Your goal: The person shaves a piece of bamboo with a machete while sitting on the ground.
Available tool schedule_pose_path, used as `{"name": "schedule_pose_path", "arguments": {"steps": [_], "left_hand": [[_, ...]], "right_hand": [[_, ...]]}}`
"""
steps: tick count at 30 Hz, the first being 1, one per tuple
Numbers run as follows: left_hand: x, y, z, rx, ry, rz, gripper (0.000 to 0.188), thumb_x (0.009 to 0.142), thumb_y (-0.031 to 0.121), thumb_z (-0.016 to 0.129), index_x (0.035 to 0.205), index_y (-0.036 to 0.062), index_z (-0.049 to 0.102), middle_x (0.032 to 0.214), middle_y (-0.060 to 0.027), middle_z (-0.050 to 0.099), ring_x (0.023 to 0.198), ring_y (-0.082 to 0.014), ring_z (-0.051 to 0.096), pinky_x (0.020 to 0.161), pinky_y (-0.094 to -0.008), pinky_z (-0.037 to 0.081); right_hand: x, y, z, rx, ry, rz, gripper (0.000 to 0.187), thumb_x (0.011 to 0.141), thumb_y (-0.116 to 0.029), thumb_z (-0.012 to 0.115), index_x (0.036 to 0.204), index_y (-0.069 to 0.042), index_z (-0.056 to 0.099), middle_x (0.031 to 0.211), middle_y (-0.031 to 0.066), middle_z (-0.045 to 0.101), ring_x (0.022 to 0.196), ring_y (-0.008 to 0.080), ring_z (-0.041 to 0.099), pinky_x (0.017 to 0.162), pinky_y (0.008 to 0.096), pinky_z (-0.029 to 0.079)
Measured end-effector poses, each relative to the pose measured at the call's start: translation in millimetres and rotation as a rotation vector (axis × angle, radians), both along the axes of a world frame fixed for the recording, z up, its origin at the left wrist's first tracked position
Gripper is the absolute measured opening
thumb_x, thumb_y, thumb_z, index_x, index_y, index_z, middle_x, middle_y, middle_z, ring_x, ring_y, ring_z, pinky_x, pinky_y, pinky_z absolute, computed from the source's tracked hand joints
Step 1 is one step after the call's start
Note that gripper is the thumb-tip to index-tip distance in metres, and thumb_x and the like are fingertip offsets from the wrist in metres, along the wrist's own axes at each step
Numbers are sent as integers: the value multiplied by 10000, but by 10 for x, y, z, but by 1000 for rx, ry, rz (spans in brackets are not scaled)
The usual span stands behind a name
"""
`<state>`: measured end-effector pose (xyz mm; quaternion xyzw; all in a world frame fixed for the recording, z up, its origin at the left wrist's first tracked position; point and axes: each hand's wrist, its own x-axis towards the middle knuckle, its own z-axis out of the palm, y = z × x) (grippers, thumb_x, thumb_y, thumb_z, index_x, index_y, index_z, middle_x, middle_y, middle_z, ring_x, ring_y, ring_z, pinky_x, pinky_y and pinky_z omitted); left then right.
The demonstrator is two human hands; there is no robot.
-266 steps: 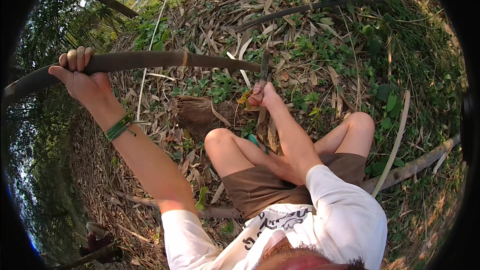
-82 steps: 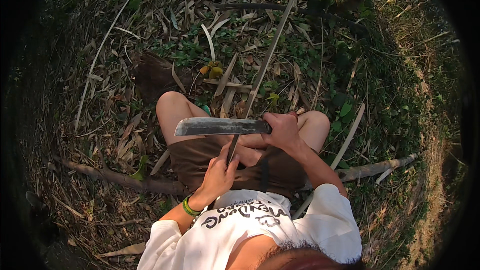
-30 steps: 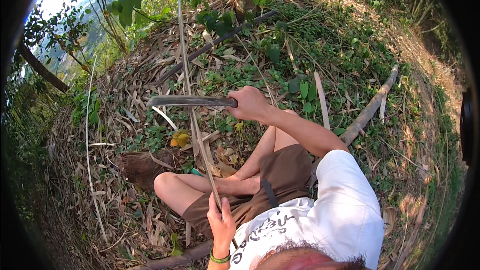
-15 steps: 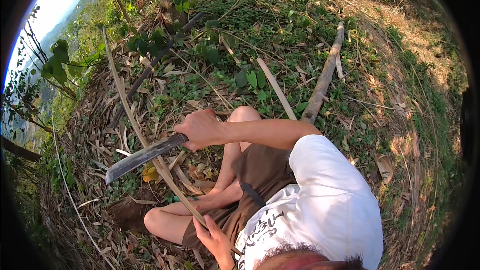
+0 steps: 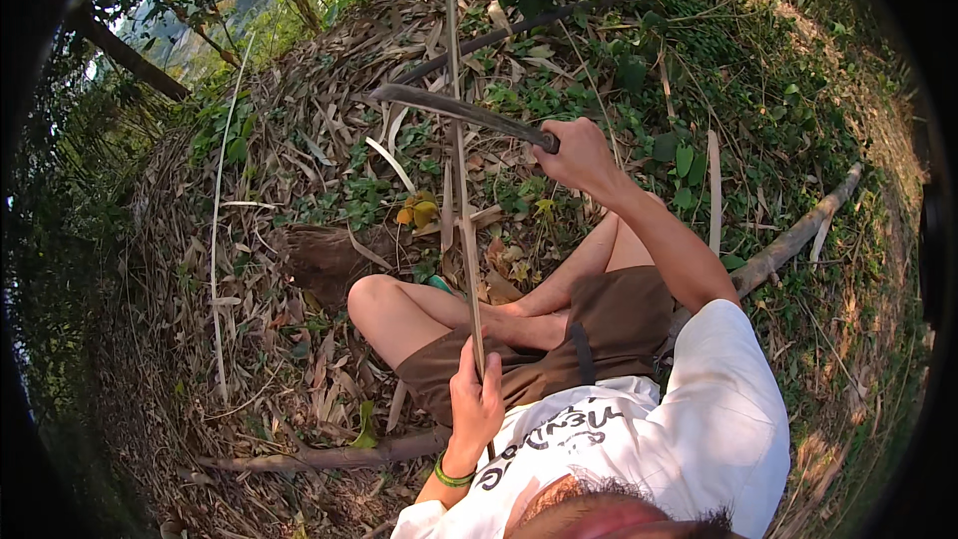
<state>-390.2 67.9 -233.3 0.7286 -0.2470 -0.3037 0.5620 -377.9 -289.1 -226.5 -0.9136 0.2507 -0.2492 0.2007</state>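
My left hand (image 5: pixel 476 399), a green band at its wrist, is closed around the near end of a long pale bamboo strip (image 5: pixel 465 225). The strip runs away from my lap, over my crossed legs and out past the upper edge. In my right hand (image 5: pixel 581 155) is a machete (image 5: pixel 439 106), gripped by its handle. Its dark blade points left and crosses the strip well beyond my knees. Whether the edge touches the strip, I cannot tell.
Dry leaves and low green plants cover the slope. A brown stump (image 5: pixel 334 258) stands by my left knee. To the right lie a thick pole (image 5: pixel 798 237) and a pale split piece (image 5: pixel 715 190). A dark pole (image 5: pixel 519 28) lies ahead; a thin strip (image 5: pixel 218 240) lies left.
The view has turned left. The machete has moved outward along the strip, farther from my left hand. Both hands keep their holds, and the strip now points more straight ahead.
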Motion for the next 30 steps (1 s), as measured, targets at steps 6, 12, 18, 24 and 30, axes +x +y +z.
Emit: {"name": "schedule_pose_path", "arguments": {"steps": [6, 12, 18, 24, 30], "left_hand": [[11, -59, 77, -12, -22, 34, 375, 1020, 68, 495, 1384, -21, 499, 754, 48, 439, 662, -41, 369, 571, -212, 307], [-144, 73, 29, -7, 12, -12, 366, 1016, 63, 499, 1376, -1, 504, 702, 36, 405, 637, -51, 361, 560, -228, 306], [-100, -34, 69, -32, -30, -16, 379, 1010, 47, 507, 1384, -7, 489, 677, 26, 400, 624, -62, 359, 548, -242, 308], [-244, 92, 67, 12, -3, -46, 410, 1004, 43, 516, 1410, 0, 475, 668, 0, 429, 616, -68, 383, 560, -239, 346], [-179, 74, 21, -16, -103, -36, 459, 970, 58, 569, 1408, -16, 450, 660, -151, 557, 538, -243, 532, 560, -339, 443]], "right_hand": [[-146, 520, 49, -182, 34, 404, 195, 721, -210, 760, 761, -66, 635, 545, 114, 566, 539, 343, 607, 534, 462, 463], [36, -204, 160, -7, 14, -15, 180, 667, -168, 752, 763, -63, 641, 571, 98, 579, 548, 311, 615, 522, 421, 438], [-235, 396, 275, -185, 95, 373, 214, 770, -238, 745, 797, -37, 675, 582, 146, 620, 565, 353, 638, 571, 461, 502], [7, -390, 217, -43, 76, -18, 218, 797, -238, 734, 813, -26, 688, 552, 144, 596, 553, 359, 626, 560, 458, 493], [-209, 225, 251, -287, 29, 496, 196, 613, -182, 736, 731, -80, 617, 571, 105, 564, 542, 332, 596, 516, 442, 443]]}}
